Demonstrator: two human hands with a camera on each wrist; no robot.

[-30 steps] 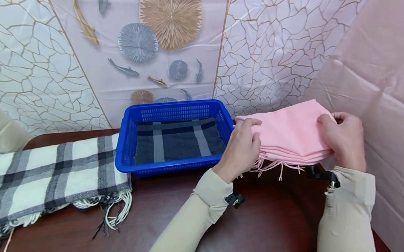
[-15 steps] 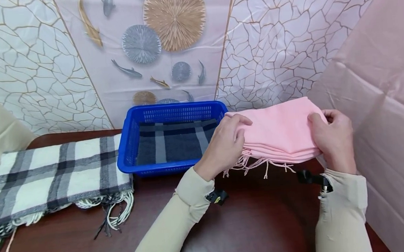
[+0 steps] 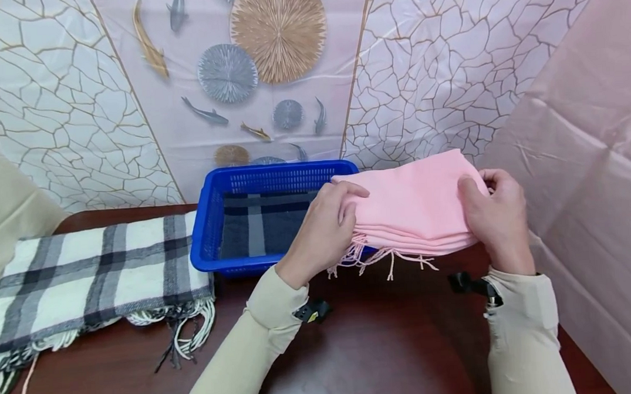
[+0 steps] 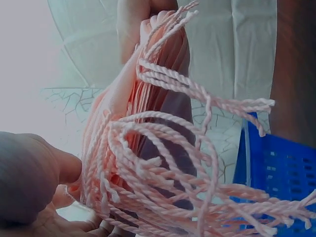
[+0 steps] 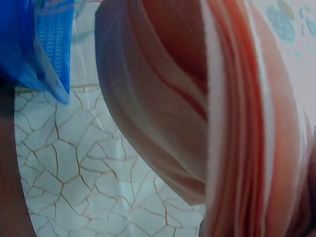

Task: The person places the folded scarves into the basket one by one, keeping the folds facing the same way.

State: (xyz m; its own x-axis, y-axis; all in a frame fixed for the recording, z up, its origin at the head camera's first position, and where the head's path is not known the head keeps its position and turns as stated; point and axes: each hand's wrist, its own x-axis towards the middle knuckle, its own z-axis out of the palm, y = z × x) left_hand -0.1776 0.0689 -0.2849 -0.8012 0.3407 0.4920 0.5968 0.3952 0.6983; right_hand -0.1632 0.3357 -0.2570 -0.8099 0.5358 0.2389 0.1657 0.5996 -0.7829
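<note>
Pink cloth shifts left, overlapping the blue basket in view

Since the earliest head frame, both hands and the folded bundle have travelled leftward, and the left hand now hides the right part of the basket near mid-frame.

The pink cloth is right of centre, spanning the gap between the two grips and raised off the dark red table. The left hand pinches its left end; in the left wrist view, thumb and finger meet on that edge at lower left, and twisted fringe spills across the lower middle. The right hand grips the right end, thumb on the upper face, fingers curled behind. Stacked folds run down the right half of the right wrist view. Whether the bundle touches the basket's rim, I cannot tell.

Inside the basket lies a dark checked cloth, partly hidden. Across the left of the head frame, a black-and-white plaid cloth lies on the table, reaching the basket's left side.
</note>
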